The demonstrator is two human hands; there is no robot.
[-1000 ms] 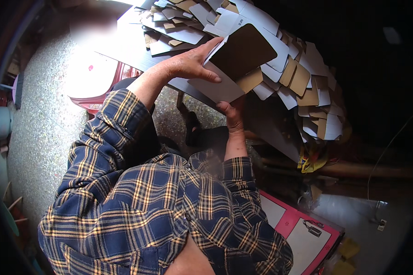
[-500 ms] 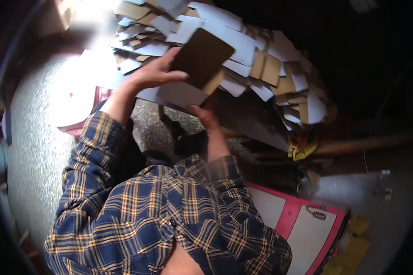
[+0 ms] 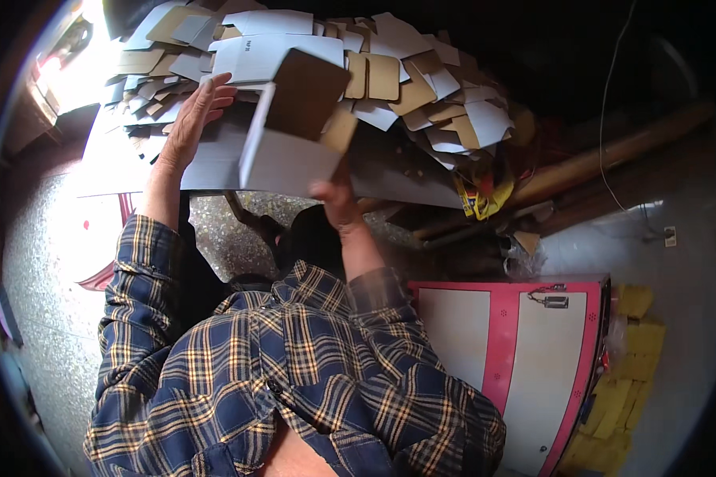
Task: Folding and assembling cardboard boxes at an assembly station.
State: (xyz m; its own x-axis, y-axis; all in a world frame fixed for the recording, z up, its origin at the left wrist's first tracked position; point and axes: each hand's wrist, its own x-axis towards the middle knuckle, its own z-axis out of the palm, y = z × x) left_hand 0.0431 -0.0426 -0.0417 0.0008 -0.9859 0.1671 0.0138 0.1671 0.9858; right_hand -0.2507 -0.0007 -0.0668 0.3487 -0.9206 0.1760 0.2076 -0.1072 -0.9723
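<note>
A cardboard box point(image 3: 290, 162), white outside and brown inside, is tilted above the near edge of the table, its open side showing. My right hand point(image 3: 338, 199) grips it at its lower right corner; the thumb shows, and the other fingers are partly hidden behind the box. To the left of the box my left hand point(image 3: 192, 123) is open, fingers stretched out and holding nothing. Behind both hands lies a big heap of flat, folded cardboard pieces point(image 3: 390, 79), white on one face and brown on the other.
The table's grey top point(image 3: 223, 155) runs under the heap. A yellow plastic bag point(image 3: 489, 199) hangs at its right end near wooden beams point(image 3: 605, 159). At my right stands a pink-and-white cabinet point(image 3: 497, 318) with a padlock point(image 3: 555, 302), beside stacked yellow packs point(image 3: 620, 374).
My left hand has come off the box and moved left, fingers straightened. The box stays in my right hand, has shifted left and turned more upright. My view has swung a little.
</note>
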